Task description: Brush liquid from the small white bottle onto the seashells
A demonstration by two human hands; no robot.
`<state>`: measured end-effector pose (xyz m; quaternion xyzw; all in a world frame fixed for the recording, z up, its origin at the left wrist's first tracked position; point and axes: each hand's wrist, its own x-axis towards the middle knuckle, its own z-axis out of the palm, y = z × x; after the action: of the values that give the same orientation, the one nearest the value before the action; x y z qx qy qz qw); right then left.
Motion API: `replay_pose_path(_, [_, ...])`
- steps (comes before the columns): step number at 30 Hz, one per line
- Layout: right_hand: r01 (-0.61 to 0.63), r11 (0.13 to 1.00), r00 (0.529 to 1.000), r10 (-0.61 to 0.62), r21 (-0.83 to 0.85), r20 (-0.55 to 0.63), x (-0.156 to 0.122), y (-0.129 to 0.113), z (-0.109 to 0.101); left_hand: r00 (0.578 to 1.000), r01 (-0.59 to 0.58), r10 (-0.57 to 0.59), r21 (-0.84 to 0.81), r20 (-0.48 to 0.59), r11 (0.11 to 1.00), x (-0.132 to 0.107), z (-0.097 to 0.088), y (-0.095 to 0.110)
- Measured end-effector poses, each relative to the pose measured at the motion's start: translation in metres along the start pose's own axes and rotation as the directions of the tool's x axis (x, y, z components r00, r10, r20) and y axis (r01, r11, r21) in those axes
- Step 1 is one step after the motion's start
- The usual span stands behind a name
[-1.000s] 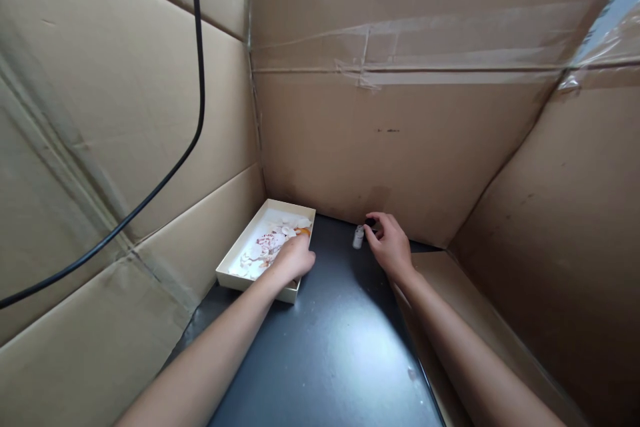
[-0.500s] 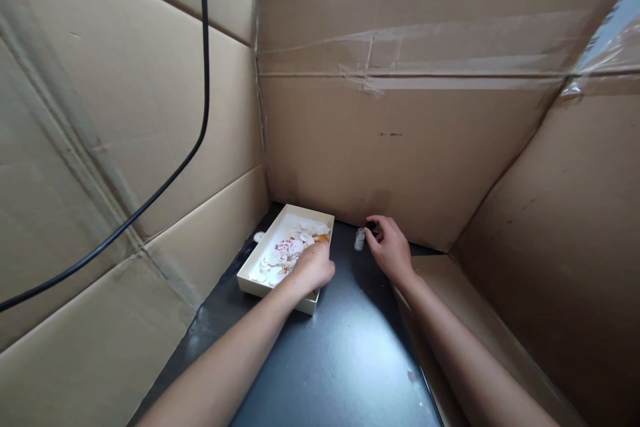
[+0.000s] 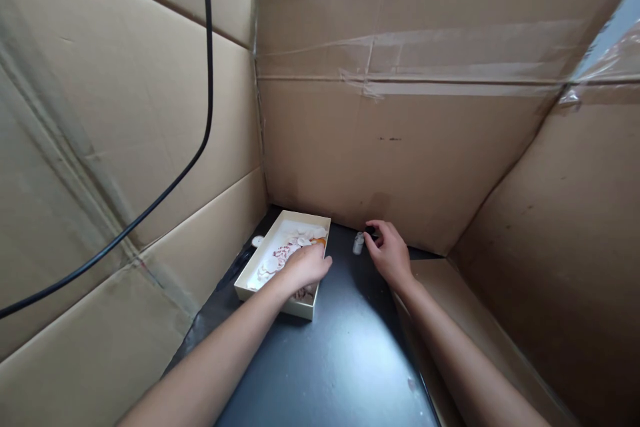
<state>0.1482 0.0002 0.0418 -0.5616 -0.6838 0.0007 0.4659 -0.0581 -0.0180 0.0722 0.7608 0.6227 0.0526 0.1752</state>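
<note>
A shallow cream box (image 3: pixel 260 268) of small white and red-marked shells lies on the black table top (image 3: pixel 340 353) near the back left corner. My left hand (image 3: pixel 303 267) reaches into the box, fingers curled down over the shells; what it holds, if anything, is hidden. My right hand (image 3: pixel 389 251) rests on the table by the back wall, fingertips pinched beside a small white bottle (image 3: pixel 358 243) and a dark small thing (image 3: pixel 371 235) at the fingertips.
Cardboard walls (image 3: pixel 400 147) close in the table on the left, back and right. A black cable (image 3: pixel 165 187) hangs across the left wall. One small white piece (image 3: pixel 258 241) lies on the table left of the box.
The box has slid right, away from the left wall, uncovering a small white piece beside it. My left hand stays in the box. My right hand has hardly moved.
</note>
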Motion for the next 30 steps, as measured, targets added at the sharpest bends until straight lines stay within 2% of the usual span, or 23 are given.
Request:
replay_pose_path(2, [-0.005,1.0,1.0,0.005,0.009,0.01,0.001,0.0,0.0,1.0,-0.014,0.017,0.107,-0.025,0.994,0.003,-0.007,-0.002])
replay_pose_path(4, [-0.016,1.0,1.0,0.016,0.011,0.019,0.004,0.001,0.0,0.999,0.028,-0.019,0.215,-0.041,0.976,0.007,-0.011,-0.003])
replay_pose_path(7, [-0.024,1.0,0.999,0.024,0.006,0.03,0.01,0.001,0.0,0.997,0.075,-0.076,0.299,-0.008,0.951,0.011,-0.014,-0.001])
replay_pose_path(10, [-0.031,0.999,0.999,0.03,0.008,0.04,0.017,0.0,-0.002,0.999,0.013,-0.023,0.336,0.026,0.942,0.012,-0.016,0.003])
replay_pose_path(14, [-0.045,0.999,0.997,0.044,0.004,0.065,0.022,-0.003,-0.004,0.995,-0.065,0.034,0.365,0.089,0.929,0.017,-0.021,0.008])
replay_pose_path(21, [-0.075,0.997,0.991,0.073,0.019,0.109,0.025,-0.007,-0.006,0.991,-0.09,0.048,0.365,0.124,0.927,0.033,-0.031,0.015])
replay_pose_path(26, [-0.083,0.997,0.986,0.081,0.007,0.143,0.024,-0.007,-0.006,0.987,-0.096,0.042,0.354,0.158,0.93,0.033,-0.023,0.011])
replay_pose_path(30, [-0.08,0.997,0.985,0.08,-0.003,0.152,0.023,-0.004,-0.006,0.991,-0.097,0.061,0.337,0.115,0.936,0.035,-0.015,0.002])
